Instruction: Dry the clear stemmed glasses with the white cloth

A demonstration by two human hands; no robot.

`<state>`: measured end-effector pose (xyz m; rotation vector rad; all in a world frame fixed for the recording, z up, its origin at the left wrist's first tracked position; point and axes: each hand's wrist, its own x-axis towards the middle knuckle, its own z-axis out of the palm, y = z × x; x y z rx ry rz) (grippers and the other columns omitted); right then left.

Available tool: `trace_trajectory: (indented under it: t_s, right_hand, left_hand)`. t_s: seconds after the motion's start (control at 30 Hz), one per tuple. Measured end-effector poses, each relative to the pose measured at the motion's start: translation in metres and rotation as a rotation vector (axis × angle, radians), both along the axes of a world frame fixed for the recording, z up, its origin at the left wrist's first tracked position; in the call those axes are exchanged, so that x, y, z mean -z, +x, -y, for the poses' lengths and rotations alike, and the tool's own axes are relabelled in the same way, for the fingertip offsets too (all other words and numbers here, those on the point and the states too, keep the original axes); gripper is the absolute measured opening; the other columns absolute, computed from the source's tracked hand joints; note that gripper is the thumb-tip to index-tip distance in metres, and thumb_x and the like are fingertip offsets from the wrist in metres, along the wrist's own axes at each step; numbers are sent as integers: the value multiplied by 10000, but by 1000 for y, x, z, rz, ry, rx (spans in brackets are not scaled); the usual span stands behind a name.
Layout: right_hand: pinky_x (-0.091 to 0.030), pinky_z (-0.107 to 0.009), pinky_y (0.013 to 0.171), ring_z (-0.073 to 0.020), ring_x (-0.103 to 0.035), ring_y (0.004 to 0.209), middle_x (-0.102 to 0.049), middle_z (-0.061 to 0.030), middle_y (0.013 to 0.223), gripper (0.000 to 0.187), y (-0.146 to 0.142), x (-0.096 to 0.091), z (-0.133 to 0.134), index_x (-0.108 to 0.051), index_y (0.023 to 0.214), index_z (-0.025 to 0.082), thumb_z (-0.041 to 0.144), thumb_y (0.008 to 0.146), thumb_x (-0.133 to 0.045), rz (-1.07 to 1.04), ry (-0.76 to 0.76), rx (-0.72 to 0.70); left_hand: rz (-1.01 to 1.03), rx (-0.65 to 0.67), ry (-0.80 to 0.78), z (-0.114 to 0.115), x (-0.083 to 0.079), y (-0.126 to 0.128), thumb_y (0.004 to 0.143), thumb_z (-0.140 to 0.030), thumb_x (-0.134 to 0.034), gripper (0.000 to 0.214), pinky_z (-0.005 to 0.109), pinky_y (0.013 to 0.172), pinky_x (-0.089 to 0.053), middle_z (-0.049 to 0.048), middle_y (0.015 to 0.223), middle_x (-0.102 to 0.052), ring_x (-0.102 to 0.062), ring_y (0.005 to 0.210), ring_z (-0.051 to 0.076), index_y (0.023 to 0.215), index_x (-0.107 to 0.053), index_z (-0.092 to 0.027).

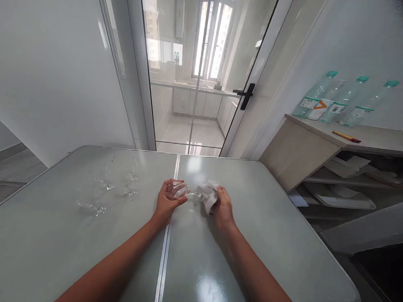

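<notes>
My left hand is wrapped round the bowl of a clear wine glass. The glass is tilted on its side above the table, its stem and foot pointing right. A crumpled whitish cloth is gripped in my right hand, and it lies against or just beside the foot of the glass. Whether cloth and foot touch, I cannot tell exactly. On the left half of the table several more clear stemmed glasses stand in a loose group; their bowls are hard to make out.
The pale table has a metal seam down its middle. Behind it is a glass door with a black handle. To the right, a wooden shelf unit bears several plastic bottles and a small yellow-red packet.
</notes>
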<state>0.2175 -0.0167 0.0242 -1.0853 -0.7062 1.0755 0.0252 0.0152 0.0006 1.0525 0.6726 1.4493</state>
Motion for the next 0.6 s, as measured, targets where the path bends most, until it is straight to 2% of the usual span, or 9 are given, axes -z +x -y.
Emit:
trace_trajectory:
  t_s: [0.03, 0.1, 0.2, 0.3, 0.37, 0.43, 0.53, 0.6]
  right_hand:
    - [-448, -254, 586, -156, -592, 686, -666, -14, 844, 350, -5, 4, 0, -620, 948, 213, 530, 818, -689, -34, -40, -111]
    - [-442, -262, 565, -168, -602, 666, -681, -20, 819, 454, -12, 13, 0, -627, 1044, 209, 489, 727, -794, -71, -109, -214]
    - [-447, -276, 561, -178, -603, 642, -684, -23, 776, 561, -12, 22, -1, -632, 1052, 187, 417, 605, -880, -33, -177, -181]
    - [-474, -299, 579, -198, -616, 663, -680, -24, 771, 531, -1, 24, -2, -639, 965, 186, 412, 564, -904, 156, -186, -84]
    - [-477, -296, 587, -195, -612, 671, -665, -9, 762, 508, 3, 23, -2, -635, 927, 198, 412, 558, -911, 279, -154, 11]
    - [-474, -286, 591, -185, -604, 670, -655, 3, 759, 493, 0, 23, -1, -632, 957, 210, 444, 604, -883, 284, -130, 45]
    - [-490, -289, 627, -187, -627, 705, -686, -17, 821, 494, -11, 26, 0, -635, 1030, 201, 490, 674, -819, 134, -150, -109]
    - [-493, -292, 652, -194, -638, 732, -705, -37, 840, 466, -14, 29, 0, -657, 994, 178, 478, 672, -814, 139, -172, -203]
  left_hand:
    - [-24, 7, 20, 2, 0, 1, 649, -215, -918, 644, 456, 1021, -540, 80, 1308, -638, -622, 1234, 261, 1162, -534, -272]
    - [-75, 41, 62, 5, 0, 2, 651, -198, -915, 645, 454, 1019, -544, 78, 1304, -637, -621, 1228, 252, 1165, -532, -273]
    - [-125, 118, 122, 8, 3, 2, 635, -177, -920, 642, 476, 1009, -552, 75, 1276, -653, -614, 1236, 259, 1150, -547, -265]
    - [-148, 142, 149, 8, 4, 2, 640, -169, -916, 637, 497, 1019, -547, 76, 1277, -652, -603, 1251, 263, 1155, -555, -265]
    - [-151, 142, 150, 7, 4, 2, 650, -165, -911, 630, 500, 1023, -545, 73, 1281, -646, -606, 1245, 259, 1152, -546, -270]
    - [-144, 147, 150, 7, 4, 2, 652, -164, -911, 630, 505, 1024, -545, 69, 1279, -642, -611, 1238, 258, 1145, -535, -275]
    - [-136, 148, 153, 8, 3, 1, 659, -174, -910, 634, 516, 1030, -540, 78, 1278, -640, -614, 1231, 259, 1159, -532, -270]
    - [-136, 130, 147, 8, 2, 2, 669, -183, -906, 629, 517, 1034, -538, 88, 1283, -637, -617, 1226, 260, 1170, -534, -262]
